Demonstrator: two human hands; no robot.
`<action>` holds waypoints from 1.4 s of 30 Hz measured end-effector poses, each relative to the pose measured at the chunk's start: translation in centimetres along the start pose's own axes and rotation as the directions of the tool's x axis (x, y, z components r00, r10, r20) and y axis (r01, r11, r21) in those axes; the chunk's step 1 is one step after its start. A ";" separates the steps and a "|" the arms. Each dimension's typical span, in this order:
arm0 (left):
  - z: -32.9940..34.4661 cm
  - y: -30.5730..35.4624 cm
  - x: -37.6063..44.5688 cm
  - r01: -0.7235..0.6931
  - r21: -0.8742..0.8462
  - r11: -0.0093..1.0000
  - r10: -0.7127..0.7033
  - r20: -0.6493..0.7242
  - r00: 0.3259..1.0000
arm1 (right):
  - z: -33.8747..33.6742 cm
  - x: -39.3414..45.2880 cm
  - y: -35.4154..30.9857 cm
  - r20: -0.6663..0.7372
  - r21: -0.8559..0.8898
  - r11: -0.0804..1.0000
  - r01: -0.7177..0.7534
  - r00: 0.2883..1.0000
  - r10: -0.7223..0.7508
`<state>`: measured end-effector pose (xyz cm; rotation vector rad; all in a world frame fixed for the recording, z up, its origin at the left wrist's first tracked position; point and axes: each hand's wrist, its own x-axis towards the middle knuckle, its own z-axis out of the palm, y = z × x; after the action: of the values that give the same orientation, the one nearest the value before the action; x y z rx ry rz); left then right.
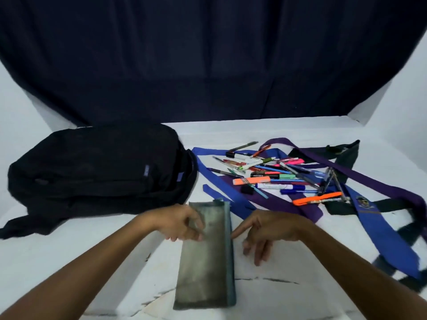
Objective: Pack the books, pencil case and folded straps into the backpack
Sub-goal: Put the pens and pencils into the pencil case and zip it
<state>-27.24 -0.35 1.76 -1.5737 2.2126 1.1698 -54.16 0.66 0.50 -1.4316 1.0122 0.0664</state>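
**Pencil case flat on desk, both hands at its edges**

Backdrop: dark navy curtain (208,61) hangs across the rear, white walls at either side.

Desk (97,257): white surface with faint dark veining near the front edge.

Backpack (97,169): black, lying on its side at the left rear of the desk, well apart from the hands. Cannot tell whether its zip stands open.

Straps (360,181): blue, purple and dark green lengths sprawled unfolded across the right half of the desk, overlapping one another; one blue length bears a crest.

Pens and markers (277,176): loose pile lying on top of the straps, right of the backpack; orange, pink and green highlighters among them.

Pencil case (206,262): grey, semi-transparent, flat, with a bluish zip edge along its right side. Lies at centre front, long axis running away from the viewer, just short of the straps.

Left hand (182,224): fingers curled over the case's upper left edge, pinching it.

Right hand (265,229): loose and unclenched, gripping nothing; index fingertip touches the zip edge, other fingers point down at the desk beside it.
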 end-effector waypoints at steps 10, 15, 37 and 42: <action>0.2 9.8 11.8 -0.282 0.335 0.899 0.412 -0.431 0.803 | -9.7 -6.6 7.7 -0.693 -0.554 0.770 -0.316 0.688 -0.215; -0.1 12.0 17.0 -0.034 0.423 0.906 0.272 -0.517 0.812 | -12.1 -7.5 11.2 -0.782 -0.564 0.683 -0.464 0.566 -0.262; 2.4 17.0 18.2 -0.349 0.141 0.926 0.376 -0.384 0.843 | -18.5 -8.3 11.3 -0.777 -0.532 0.822 0.202 0.270 -0.569; 4.3 19.1 20.7 -0.302 0.261 0.917 0.362 -0.227 0.904 | -18.3 -10.5 12.8 -0.794 -0.495 0.849 0.185 0.301 -0.528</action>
<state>-53.64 -9.77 -3.31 -1.3682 2.7684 0.7742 -77.86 -6.37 0.19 -2.0235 1.5740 -1.1199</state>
